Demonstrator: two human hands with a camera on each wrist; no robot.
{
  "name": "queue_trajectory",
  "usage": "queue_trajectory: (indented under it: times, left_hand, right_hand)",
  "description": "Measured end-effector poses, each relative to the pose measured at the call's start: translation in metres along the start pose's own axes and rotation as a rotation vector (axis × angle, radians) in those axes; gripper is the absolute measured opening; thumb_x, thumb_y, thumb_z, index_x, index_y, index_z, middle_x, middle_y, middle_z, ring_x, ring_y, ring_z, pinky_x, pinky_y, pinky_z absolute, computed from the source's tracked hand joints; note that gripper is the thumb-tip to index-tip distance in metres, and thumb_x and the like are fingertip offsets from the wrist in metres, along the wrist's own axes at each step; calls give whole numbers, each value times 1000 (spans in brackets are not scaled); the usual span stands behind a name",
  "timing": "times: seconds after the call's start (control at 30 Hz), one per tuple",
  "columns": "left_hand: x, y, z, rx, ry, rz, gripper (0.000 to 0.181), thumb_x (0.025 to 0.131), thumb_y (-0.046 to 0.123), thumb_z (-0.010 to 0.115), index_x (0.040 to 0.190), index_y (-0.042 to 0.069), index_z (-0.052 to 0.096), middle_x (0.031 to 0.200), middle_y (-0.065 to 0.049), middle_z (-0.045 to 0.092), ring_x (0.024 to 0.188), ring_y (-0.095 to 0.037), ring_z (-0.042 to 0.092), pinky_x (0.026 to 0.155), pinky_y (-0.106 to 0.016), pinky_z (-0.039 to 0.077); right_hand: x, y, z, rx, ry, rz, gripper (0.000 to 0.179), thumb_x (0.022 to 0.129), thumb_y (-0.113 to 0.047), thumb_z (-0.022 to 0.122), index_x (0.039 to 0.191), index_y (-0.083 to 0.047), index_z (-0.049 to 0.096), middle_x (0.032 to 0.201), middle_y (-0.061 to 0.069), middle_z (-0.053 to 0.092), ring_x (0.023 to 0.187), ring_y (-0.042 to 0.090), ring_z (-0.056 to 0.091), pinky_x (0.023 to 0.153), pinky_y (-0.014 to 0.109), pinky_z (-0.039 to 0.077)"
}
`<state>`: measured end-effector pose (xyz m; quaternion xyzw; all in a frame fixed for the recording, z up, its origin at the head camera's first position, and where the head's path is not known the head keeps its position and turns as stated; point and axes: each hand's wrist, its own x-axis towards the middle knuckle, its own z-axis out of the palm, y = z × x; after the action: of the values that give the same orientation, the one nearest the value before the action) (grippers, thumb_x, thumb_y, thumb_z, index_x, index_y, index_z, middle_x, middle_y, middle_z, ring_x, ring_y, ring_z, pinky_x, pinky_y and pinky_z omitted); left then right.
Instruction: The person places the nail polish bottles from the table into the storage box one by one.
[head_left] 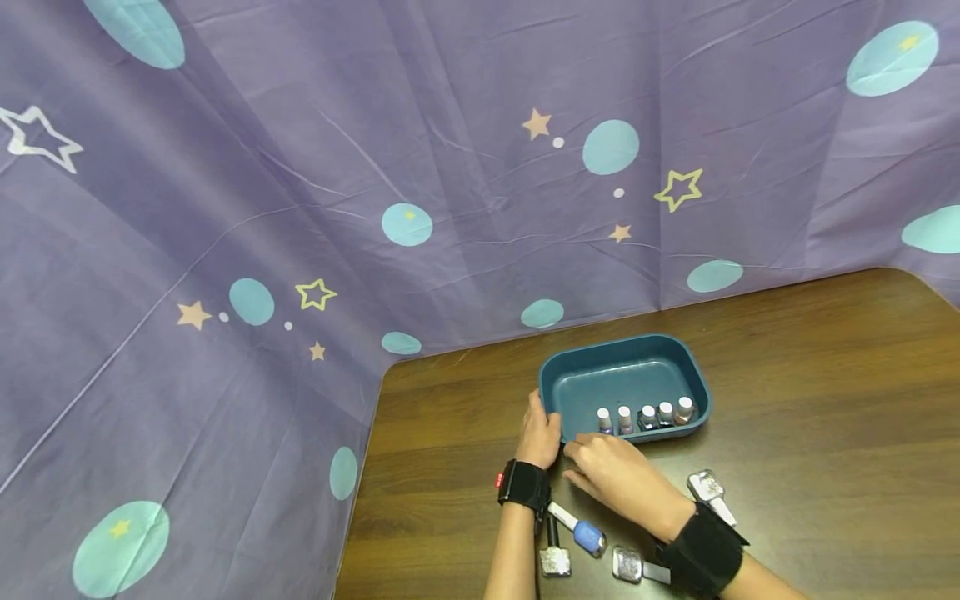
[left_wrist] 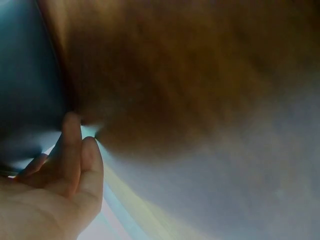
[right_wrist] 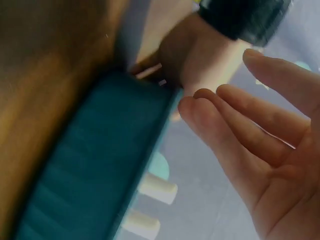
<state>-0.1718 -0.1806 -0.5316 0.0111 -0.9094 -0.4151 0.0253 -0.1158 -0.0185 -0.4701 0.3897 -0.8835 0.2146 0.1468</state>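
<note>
A teal tray (head_left: 600, 387) stands on the wooden table, with a row of nail polish bottles (head_left: 648, 417) along its near wall, their white caps up. My left hand (head_left: 538, 433) holds the tray's near left corner; in the left wrist view its fingers (left_wrist: 72, 150) lie against the outer wall. My right hand (head_left: 611, 471) is just outside the near rim, close to the left hand. Its fingers are loosely bent and hold nothing, as the right wrist view shows. Two white caps (right_wrist: 159, 188) show over the rim there.
Near me lie a blue nail polish bottle (head_left: 589, 537), a glittery one with a black cap (head_left: 555, 561) and a silvery one (head_left: 627, 564) by my right wrist. Another glittery bottle (head_left: 707, 485) lies right of my right arm. A purple curtain (head_left: 465, 167) hangs behind the table.
</note>
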Motion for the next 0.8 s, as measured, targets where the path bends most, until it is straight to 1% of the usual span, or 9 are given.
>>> queue_trajectory:
  times: [0.1, 0.2, 0.3, 0.43, 0.63, 0.8]
  left_hand:
    - [0, -1, 1, 1, 13, 7, 52, 95, 5, 42, 146, -3, 34, 141, -24, 51, 129, -39, 50, 105, -53, 41]
    - [1, -1, 2, -2, 25, 12, 52, 95, 4, 43, 145, -4, 35, 141, -24, 52, 129, -39, 51, 105, -53, 41]
    - [1, -1, 3, 1, 32, 11, 51, 95, 4, 43, 145, -5, 36, 141, -25, 52, 129, -38, 51, 105, -52, 41]
    - [1, -2, 3, 13, 42, 12, 51, 94, 4, 45, 144, -5, 38, 140, -24, 52, 129, -38, 51, 106, -52, 40]
    - [0, 0, 2, 16, 46, 11, 50, 93, 4, 45, 143, -5, 39, 140, -23, 53, 129, -37, 51, 107, -50, 40]
    - [0, 2, 1, 24, 43, 5, 50, 94, 4, 45, 143, -4, 39, 140, -23, 53, 129, -37, 51, 107, -50, 40]
  right_hand:
    - [-4, -4, 7, 2, -18, 2, 19, 80, -23, 80, 85, -9, 69, 80, 2, 67, 71, 17, 65, 61, 32, 53]
    - [-5, -7, 12, -2, -24, -7, 18, 79, -23, 80, 82, -10, 68, 77, 1, 66, 68, 16, 64, 59, 31, 52]
    - [-5, -10, 18, 22, -21, -17, 15, 79, -19, 80, 76, -12, 67, 72, -1, 64, 65, 15, 63, 56, 30, 50]
    - [-5, -15, 27, 53, -16, -19, 17, 78, -14, 79, 70, -14, 64, 68, -3, 63, 63, 15, 61, 55, 30, 49]
    - [-7, -20, 40, 55, -38, -26, 19, 72, -16, 84, 71, -12, 65, 67, -1, 64, 60, 15, 61, 53, 31, 48]
    - [-7, -22, 48, 29, -66, -42, 19, 71, -17, 84, 68, -13, 65, 64, 0, 64, 55, 16, 60, 49, 33, 45]
